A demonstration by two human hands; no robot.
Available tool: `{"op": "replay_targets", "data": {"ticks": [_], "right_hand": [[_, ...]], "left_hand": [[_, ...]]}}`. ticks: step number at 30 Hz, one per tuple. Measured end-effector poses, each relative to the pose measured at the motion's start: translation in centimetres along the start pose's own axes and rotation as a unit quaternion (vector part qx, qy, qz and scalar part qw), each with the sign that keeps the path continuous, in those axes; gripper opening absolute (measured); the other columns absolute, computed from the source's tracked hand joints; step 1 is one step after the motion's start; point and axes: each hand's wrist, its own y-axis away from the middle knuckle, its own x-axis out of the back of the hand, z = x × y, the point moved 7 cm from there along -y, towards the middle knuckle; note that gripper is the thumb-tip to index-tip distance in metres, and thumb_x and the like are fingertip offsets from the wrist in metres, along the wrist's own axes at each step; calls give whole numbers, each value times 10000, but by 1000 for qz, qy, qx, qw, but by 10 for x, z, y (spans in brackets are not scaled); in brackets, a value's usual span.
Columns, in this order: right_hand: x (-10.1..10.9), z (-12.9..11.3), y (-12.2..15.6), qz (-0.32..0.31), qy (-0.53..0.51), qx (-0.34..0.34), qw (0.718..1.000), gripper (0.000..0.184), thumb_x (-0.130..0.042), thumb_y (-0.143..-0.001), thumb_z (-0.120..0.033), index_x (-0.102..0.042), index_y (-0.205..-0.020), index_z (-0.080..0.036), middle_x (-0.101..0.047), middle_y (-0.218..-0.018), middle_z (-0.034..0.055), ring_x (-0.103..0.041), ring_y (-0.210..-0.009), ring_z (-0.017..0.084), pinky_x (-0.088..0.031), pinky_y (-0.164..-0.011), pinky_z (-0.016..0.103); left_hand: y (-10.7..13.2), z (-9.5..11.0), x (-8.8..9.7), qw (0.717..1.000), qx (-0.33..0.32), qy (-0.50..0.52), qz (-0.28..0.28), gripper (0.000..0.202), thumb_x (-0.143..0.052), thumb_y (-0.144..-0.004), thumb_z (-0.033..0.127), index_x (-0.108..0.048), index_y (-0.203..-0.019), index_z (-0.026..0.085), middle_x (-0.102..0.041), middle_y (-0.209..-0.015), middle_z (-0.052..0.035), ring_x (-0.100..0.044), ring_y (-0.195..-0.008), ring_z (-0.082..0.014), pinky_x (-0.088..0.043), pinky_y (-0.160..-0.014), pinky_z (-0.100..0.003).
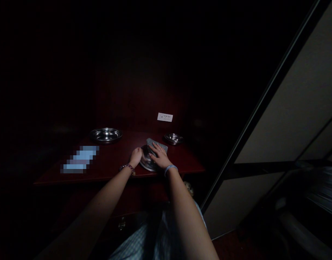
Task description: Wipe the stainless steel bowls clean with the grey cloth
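Closest to me was the person's checked clothing point(133, 242), below the front edge of a dark red table point(111, 162). Two bare forearms reached over that edge, a beaded bracelet point(127, 168) on the left wrist and a pale blue band point(170, 168) on the right. A metal plate point(146, 162) lay at the table's front, between the hands. The left hand point(136, 156) was curled tight around the plate's left rim. The right hand point(161, 158) lay flat, fingers spread, pressing a grey cloth point(150, 141) against the plate. Off to the left, also on the table, was a blurred bluish patch point(80, 160); I couldn't tell what it was. Farther back stood a wide metal dish point(106, 136) at the left and a smaller metal bowl point(173, 138) at the right. Beyond them, a white socket point(165, 117) sat on the dark wall point(128, 104).
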Motion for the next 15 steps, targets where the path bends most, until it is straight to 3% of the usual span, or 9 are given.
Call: {"op": "replay_targets", "data": {"ticks": [15], "right_hand": [[-1,-3,1,6,31,1,1000,569,-555,-988,-435,-486,-1535,-294,-348,-1666,48,-249,-1570,293,-202,-1275,531]], "left_hand": [[0,0,-1,1000,3,-7,-10,309,-381,-892,211,-475,-599,239,-639,-695,-58,-630,-735,-208,-489,-751,-312]]}}
